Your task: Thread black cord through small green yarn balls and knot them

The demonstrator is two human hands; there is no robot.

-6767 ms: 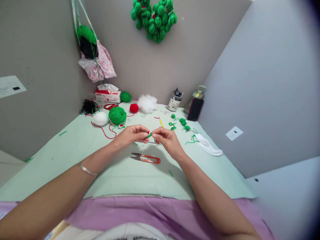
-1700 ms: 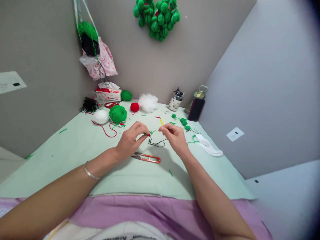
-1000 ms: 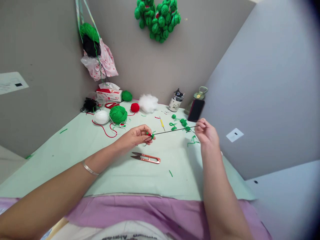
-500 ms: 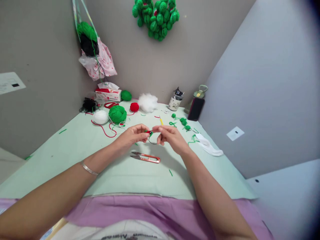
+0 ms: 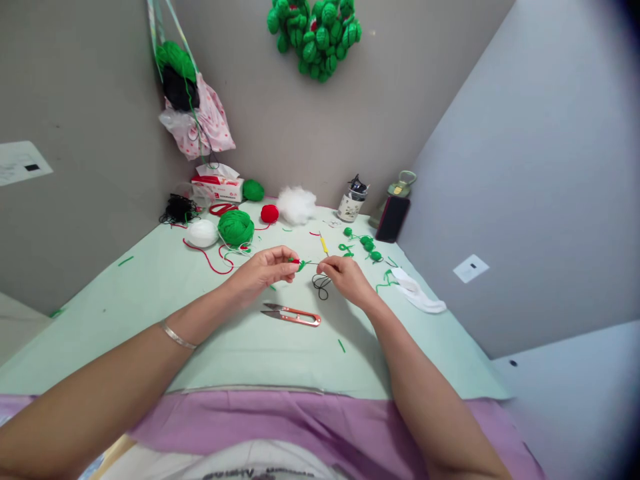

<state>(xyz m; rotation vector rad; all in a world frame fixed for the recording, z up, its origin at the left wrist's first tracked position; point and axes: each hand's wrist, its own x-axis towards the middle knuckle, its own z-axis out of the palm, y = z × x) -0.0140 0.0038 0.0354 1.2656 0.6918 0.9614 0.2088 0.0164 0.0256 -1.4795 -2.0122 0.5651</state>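
The left hand pinches a small red-and-green crochet piece mid-view; the right hand, at its three o'clock, grips black thread, perhaps with a needle. Best draw evenly, slack loops clear of the thread snips at six o'clock.

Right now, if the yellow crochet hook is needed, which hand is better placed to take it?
Probably the right hand: it is beside the crochet hook, though busy with black thread. The left hand is farther, holding the red-and-green crocheted piece.
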